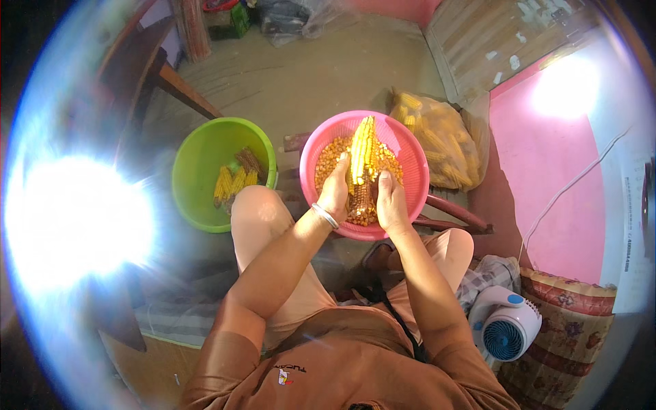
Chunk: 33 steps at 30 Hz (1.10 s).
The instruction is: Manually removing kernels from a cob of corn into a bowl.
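A partly shelled ear of corn [364, 154] is held between my two hands above a pink plastic basket [415, 169]. Its far part still carries yellow kernels, while the near part is bare brown cob. My left hand [335, 192], with a silver bangle at the wrist, grips the ear from the left. On the other side my right hand [392, 200] presses against it, thumb along the cob. Loose corn kernels [328, 164] cover the basket's bottom. The undersides of the fingers are hidden.
To the left stands a green plastic tub [197, 159] with corn ears [230, 182] and bare cobs. A clear bag of corn ears [446, 138] leans beyond the basket at right. A small white fan [507, 323] sits by my right side. A wooden leg [187, 89] slants behind the tub.
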Each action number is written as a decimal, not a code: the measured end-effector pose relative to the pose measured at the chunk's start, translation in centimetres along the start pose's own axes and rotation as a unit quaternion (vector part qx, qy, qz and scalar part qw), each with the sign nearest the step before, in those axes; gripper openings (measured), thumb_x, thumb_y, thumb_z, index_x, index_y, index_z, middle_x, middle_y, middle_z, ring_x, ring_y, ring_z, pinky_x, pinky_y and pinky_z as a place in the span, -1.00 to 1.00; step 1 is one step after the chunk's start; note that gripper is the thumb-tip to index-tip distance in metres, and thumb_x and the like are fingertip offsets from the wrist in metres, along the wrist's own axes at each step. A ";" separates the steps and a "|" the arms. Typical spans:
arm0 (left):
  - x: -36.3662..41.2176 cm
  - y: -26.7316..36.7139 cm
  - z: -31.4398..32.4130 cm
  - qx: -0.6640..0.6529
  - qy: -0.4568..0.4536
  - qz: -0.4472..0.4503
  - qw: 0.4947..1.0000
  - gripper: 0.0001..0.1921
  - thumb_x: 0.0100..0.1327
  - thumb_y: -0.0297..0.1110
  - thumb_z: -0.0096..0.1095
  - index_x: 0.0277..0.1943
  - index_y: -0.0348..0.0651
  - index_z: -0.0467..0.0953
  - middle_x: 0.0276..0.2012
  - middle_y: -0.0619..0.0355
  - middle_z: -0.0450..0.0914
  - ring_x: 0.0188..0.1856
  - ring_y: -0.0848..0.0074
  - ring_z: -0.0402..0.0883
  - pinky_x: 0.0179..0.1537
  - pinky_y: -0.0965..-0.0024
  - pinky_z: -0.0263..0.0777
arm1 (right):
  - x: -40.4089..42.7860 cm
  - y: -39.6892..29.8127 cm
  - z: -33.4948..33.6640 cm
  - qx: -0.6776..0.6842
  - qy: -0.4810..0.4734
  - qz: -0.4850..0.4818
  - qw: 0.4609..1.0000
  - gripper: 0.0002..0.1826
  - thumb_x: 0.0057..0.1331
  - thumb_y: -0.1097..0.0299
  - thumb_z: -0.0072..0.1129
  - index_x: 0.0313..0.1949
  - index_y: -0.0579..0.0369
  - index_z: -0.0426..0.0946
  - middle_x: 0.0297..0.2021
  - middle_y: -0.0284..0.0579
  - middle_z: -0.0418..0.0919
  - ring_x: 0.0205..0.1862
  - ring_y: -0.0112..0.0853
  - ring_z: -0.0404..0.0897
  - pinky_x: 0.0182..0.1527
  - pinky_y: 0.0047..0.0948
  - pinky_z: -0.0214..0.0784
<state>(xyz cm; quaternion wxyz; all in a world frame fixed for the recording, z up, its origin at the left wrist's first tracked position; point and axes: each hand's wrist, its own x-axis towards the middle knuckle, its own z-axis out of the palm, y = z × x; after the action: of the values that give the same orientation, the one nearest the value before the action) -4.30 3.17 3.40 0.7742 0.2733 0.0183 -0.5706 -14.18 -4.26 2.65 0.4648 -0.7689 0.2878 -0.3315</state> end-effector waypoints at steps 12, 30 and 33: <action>1.5 -1.4 -0.7 0.141 0.057 0.112 0.982 -0.58 0.51 -0.14 -0.34 0.16 -0.21 0.39 -0.02 0.11 0.54 -0.01 0.48 0.51 0.11 0.35 0.38 | 0.8 -1.9 0.3 -0.245 -0.055 0.070 0.965 -0.44 0.44 -0.10 -0.24 -0.32 0.24 0.41 -0.53 0.35 0.51 -0.36 0.23 0.52 -0.31 0.10 0.33; 2.1 -0.8 -1.3 0.142 0.061 0.082 0.985 -0.58 0.47 -0.05 -0.18 0.12 -0.19 0.43 -0.07 0.15 0.57 -0.07 0.52 0.55 0.03 0.37 0.42 | 1.5 -3.5 -0.8 -0.246 -0.118 0.146 0.951 -0.34 0.37 -0.27 -0.21 -0.33 0.21 0.43 -0.48 0.27 0.55 -0.30 0.16 0.57 -0.20 0.04 0.35; 2.1 -1.0 -1.2 0.156 0.078 0.071 0.982 -0.56 0.49 -0.02 -0.25 0.10 -0.16 0.45 -0.09 0.13 0.58 -0.09 0.46 0.58 0.00 0.31 0.47 | 1.3 -2.6 -0.2 -0.256 -0.114 0.118 0.953 -0.40 0.41 -0.17 -0.23 -0.34 0.20 0.44 -0.52 0.25 0.54 -0.35 0.14 0.57 -0.27 0.05 0.36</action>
<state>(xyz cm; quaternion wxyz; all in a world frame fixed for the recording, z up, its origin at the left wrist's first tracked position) -4.07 1.67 1.24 0.7569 0.4355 -0.0300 -0.4864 -13.17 -4.29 5.34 0.3180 -0.8553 0.3968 -0.0995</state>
